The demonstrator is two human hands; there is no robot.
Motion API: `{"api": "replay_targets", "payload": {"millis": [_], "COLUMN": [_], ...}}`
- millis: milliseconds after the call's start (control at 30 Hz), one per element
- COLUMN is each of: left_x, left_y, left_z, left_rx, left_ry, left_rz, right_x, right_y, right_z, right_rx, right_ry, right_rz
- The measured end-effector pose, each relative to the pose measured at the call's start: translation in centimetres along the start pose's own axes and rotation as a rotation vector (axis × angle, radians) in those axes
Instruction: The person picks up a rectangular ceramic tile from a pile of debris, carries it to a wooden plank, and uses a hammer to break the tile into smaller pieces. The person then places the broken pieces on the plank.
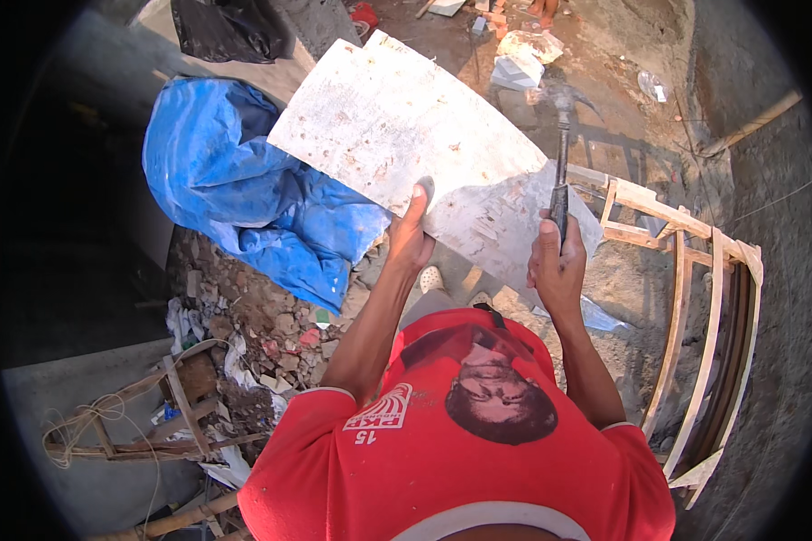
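At lower left, slats (185, 406) of wood lie crossed beside rubble (284, 338). Above these, a blue tarp (235, 162) is heaped, with a black bag (230, 32) behind it. At centre, the left hand (410, 236) is clamped on the near edge of a pale, stained board (388, 126), thumb on the upper face and fingers mostly hidden beneath; the board is held out in front of the red shirt (406, 460), its far left corner overlapping the tarp in view. To the right, the right hand (558, 266) is closed around the handle of a hammer (562, 162), head uppermost; whether this hand touches the board cannot be told. At far right stands a wooden frame (680, 279), with a pole (753, 124) beyond it.
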State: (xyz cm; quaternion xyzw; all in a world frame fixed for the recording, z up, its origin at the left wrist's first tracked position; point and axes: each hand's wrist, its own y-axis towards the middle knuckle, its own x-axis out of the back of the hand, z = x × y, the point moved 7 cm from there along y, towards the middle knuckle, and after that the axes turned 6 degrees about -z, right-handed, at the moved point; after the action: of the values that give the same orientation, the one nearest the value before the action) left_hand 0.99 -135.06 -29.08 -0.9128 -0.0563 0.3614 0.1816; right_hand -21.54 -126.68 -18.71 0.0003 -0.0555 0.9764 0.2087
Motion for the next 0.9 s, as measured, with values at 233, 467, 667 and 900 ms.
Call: {"api": "replay_targets", "payload": {"millis": [233,467,667,900], "left_x": [-0.2,-0.1,-0.1,-3.8], "left_y": [0.3,1.7,7.4,17.0], "left_z": [0.8,1.7,2.6,4.7], "left_rx": [0.012,0.028,0.105,0.223], "left_ry": [0.026,-0.005,-0.048,0.002], "left_rz": [-0.007,-0.013,-0.135,-0.125], "right_x": [1.0,-1.0,-1.3,-1.7], "right_y": [1.3,1.7,7.5,16.4], "right_z": [-2.9,-4.6,-8.7,-8.5], "right_rx": [-0.068,-0.015,-0.125,-0.008], "right_ry": [-0.079,-0.378,-0.407,-0.665], "right_rz": [0.131,0.230,0.201,0.065]}}
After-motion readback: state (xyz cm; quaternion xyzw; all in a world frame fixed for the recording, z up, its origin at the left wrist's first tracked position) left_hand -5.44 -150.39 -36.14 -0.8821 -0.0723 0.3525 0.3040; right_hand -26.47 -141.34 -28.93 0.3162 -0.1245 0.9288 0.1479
